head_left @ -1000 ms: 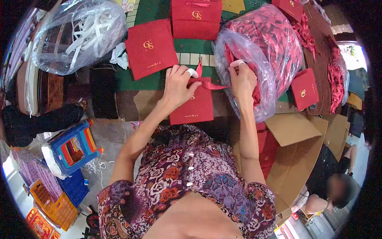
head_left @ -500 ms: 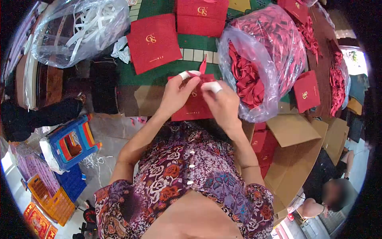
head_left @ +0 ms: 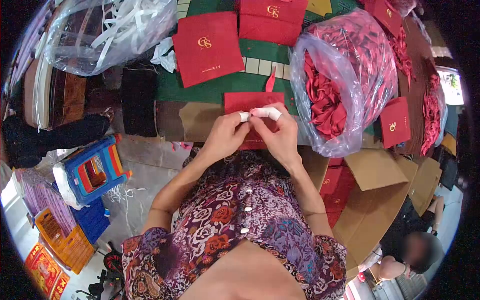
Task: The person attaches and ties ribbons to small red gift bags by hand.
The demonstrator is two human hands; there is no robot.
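Observation:
My left hand [head_left: 226,136] and my right hand [head_left: 278,135] meet at the near edge of the table, both pinching a red paper bag [head_left: 246,102] that lies flat there. Their fingertips, wrapped in white tape, touch at the bag's middle. A red ribbon end [head_left: 270,80] sticks up behind the bag's far edge. A clear plastic sack full of red ribbons [head_left: 345,75] stands just right of my right hand.
Two more red bags with gold logos [head_left: 207,47] [head_left: 271,20] lie on the green mat. A sack of white strips [head_left: 107,32] sits far left. An open cardboard box [head_left: 380,190] holds red bags at right. A blue stool [head_left: 92,170] stands on the floor. Another person [head_left: 415,250] sits lower right.
My right hand left the ribbon sack with a red ribbon and came over to the bag. Both hands then drew closer to me and now pinch together over the bag.

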